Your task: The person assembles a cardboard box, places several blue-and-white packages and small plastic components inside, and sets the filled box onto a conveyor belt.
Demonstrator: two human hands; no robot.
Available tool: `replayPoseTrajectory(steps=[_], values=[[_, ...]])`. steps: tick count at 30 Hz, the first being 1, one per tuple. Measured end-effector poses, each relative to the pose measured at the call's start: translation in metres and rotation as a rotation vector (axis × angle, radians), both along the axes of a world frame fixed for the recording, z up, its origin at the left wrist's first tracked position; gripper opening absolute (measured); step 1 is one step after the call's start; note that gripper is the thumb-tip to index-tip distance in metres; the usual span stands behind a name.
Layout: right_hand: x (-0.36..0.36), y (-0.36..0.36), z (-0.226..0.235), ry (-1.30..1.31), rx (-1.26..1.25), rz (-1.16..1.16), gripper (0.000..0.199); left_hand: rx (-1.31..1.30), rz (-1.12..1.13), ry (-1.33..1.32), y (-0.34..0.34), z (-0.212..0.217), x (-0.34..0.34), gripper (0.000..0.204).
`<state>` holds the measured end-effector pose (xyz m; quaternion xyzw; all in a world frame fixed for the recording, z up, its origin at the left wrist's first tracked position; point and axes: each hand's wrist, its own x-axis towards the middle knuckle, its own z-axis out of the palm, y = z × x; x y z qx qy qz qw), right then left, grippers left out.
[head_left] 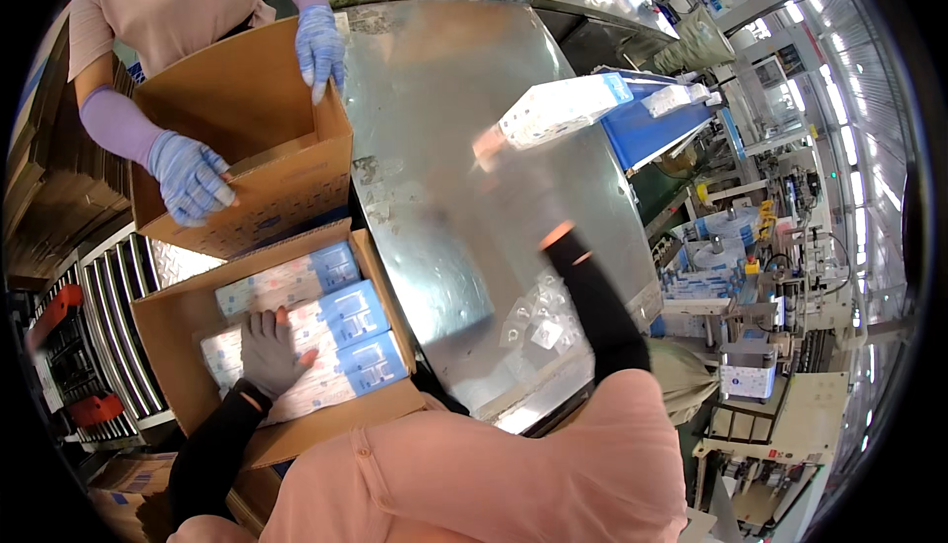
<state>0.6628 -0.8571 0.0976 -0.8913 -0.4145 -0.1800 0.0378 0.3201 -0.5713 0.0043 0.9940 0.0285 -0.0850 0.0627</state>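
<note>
Lower left: my left hand [267, 353], gloved grey, lies flat and open on white-and-blue packs [331, 331] inside an open carton [168, 331].
Right hand [494, 148]: blurred over the steel bench [444, 79]; I see it touching a white-and-blue pack [563, 109], grip unclear.
Upper left: a co-worker's blue gloves [193, 178] hold another carton [247, 99].
</note>
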Motion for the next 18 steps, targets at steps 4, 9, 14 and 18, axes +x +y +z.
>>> replayPoseTrajectory(steps=[4,9,14,18], values=[[0.184,-0.12,0.015,-0.349,-0.757,-0.373,0.082,-0.001,-0.093,-0.097,0.003,0.0,0.012,0.082],[0.251,-0.051,-0.018,0.221,-0.731,-0.478,0.077,-0.062,-0.08,-0.098,0.006,0.01,0.013,0.081],[0.186,0.015,-0.022,0.543,0.076,-0.277,0.096,0.039,-0.097,-0.096,0.007,0.002,0.01,0.078],[0.033,0.022,-0.029,0.252,-0.401,-0.522,0.111,0.178,-0.083,-0.058,0.006,0.002,0.003,0.079]])
